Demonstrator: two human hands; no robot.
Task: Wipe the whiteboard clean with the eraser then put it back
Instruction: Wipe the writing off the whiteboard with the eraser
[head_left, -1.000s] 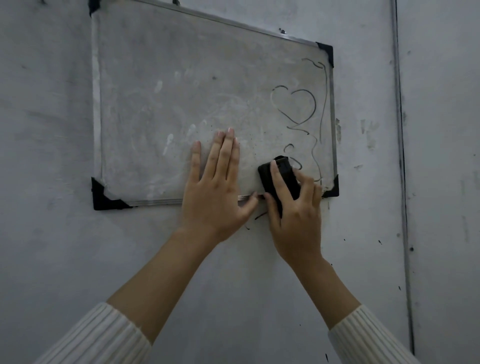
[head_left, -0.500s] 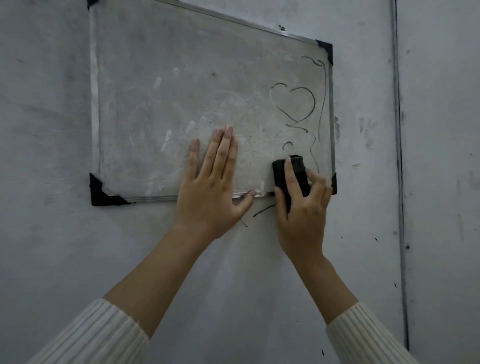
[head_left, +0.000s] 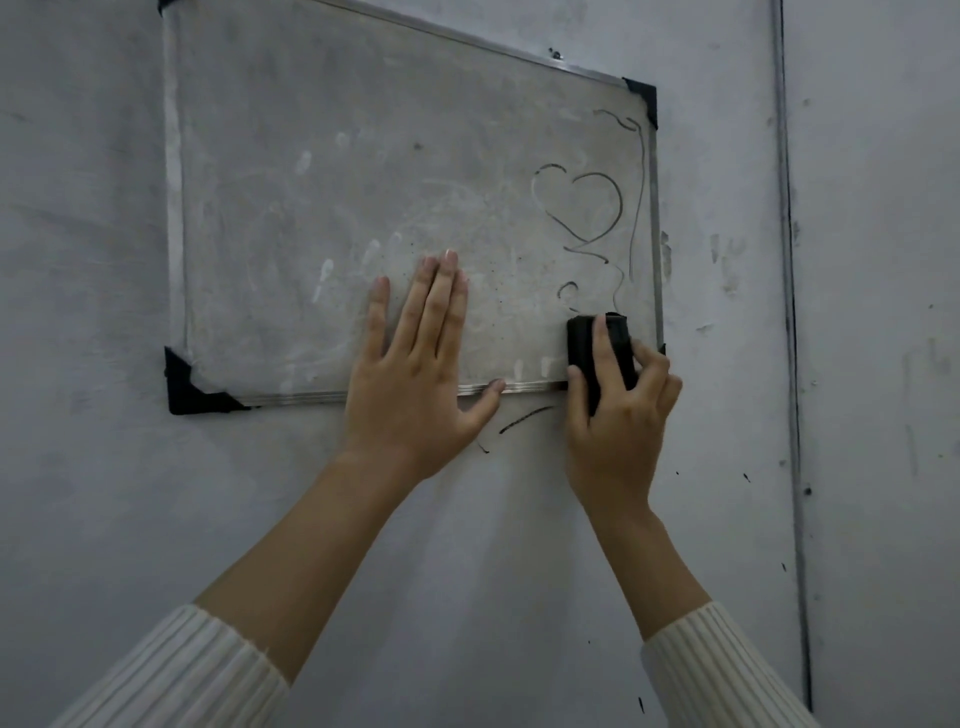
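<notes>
A smudged whiteboard with a metal frame and black corner caps hangs tilted on a grey wall. A drawn heart and squiggly marker lines fill its right part. My right hand grips a black eraser and presses it on the board's lower right corner, just under the squiggles. My left hand lies flat, fingers spread, on the board's bottom edge near the middle, holding nothing.
The grey wall has a short black marker stroke just below the board between my hands. A vertical seam runs down the wall to the right of the board.
My right hand has slid the eraser rightwards along the bottom of the board into the lower right corner, wiping off a small loop there. My left hand stays pressed on the board.
</notes>
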